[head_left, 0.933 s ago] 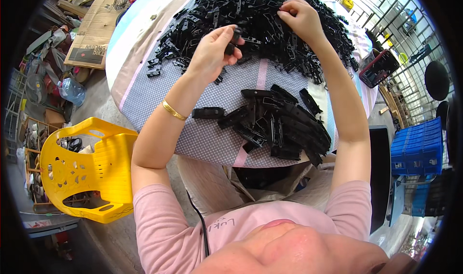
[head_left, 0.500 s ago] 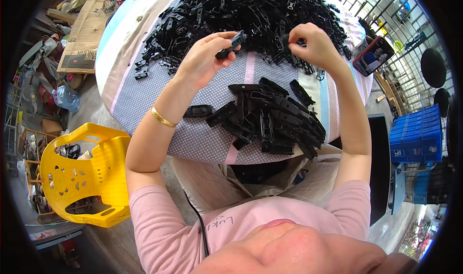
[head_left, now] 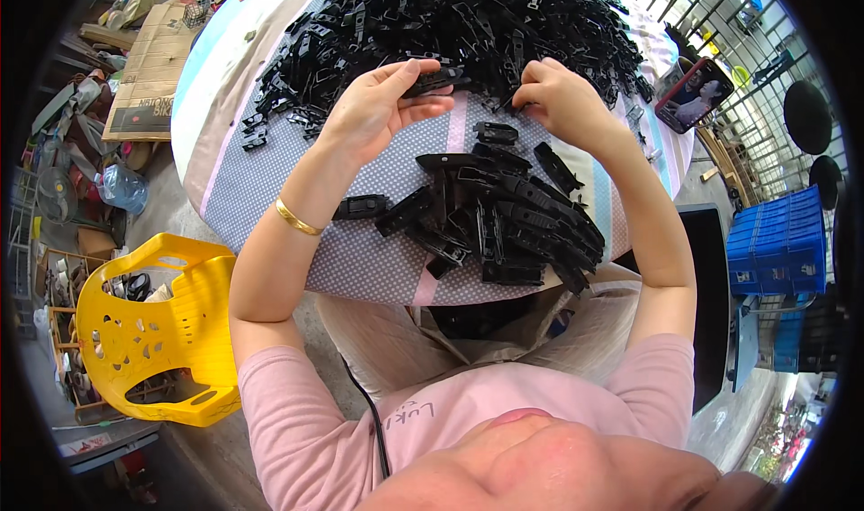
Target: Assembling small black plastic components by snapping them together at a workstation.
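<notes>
My left hand [head_left: 382, 102] is at the near edge of a large heap of black plastic parts [head_left: 360, 25]. Its thumb and fingers close round one long, narrow black plastic part [head_left: 441, 81]. To the right, my right hand [head_left: 565, 104] has its fingertips pinched together against the heap; whatever they grip, if anything, blends into the black pieces behind. Closer to me lies a smaller pile of similar long black parts [head_left: 531, 210]. A single black part [head_left: 496, 133] rests just beyond that pile, and another [head_left: 360, 207] lies at its left.
The round table wears a patterned cloth [head_left: 270, 183]. A phone [head_left: 693, 94] stands tilted at its right edge. To my left is a yellow plastic chair [head_left: 148, 331]; to my right, blue crates [head_left: 776, 246]. Cardboard [head_left: 148, 75] stands beyond the table's left side.
A black part now lies on the cloth beyond the smaller pile, below my left hand. The left hand holds a part lying flatter. My right hand has shifted left and slightly nearer.
</notes>
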The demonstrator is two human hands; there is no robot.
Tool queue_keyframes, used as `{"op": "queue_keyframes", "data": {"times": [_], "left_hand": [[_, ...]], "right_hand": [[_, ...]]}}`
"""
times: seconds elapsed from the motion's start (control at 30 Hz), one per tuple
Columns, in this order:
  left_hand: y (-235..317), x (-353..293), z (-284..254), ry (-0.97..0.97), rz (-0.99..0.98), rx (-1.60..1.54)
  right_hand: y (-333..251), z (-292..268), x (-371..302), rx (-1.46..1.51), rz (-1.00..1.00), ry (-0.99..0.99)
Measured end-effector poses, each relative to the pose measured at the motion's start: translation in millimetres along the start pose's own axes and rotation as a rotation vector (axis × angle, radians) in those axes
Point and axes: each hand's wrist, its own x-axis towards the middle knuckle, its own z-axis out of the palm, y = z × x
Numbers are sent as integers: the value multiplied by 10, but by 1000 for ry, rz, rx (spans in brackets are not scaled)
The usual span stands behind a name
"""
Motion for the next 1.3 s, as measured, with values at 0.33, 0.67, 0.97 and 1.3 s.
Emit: {"op": "queue_keyframes", "data": {"times": [0.33,0.67,0.97,1.3], "left_hand": [[-123,-50,112,36,13,-32],[-146,-106,206,-13,80,229],[-133,-133,247,-37,44,256],[-210,-128,223,-53,128,231]], "right_hand": [[-360,-176,187,1039,139,14],[-580,30,189,830,307,191],[-569,83,186,724,227,300],[-683,-30,231,141,263,189]]}}
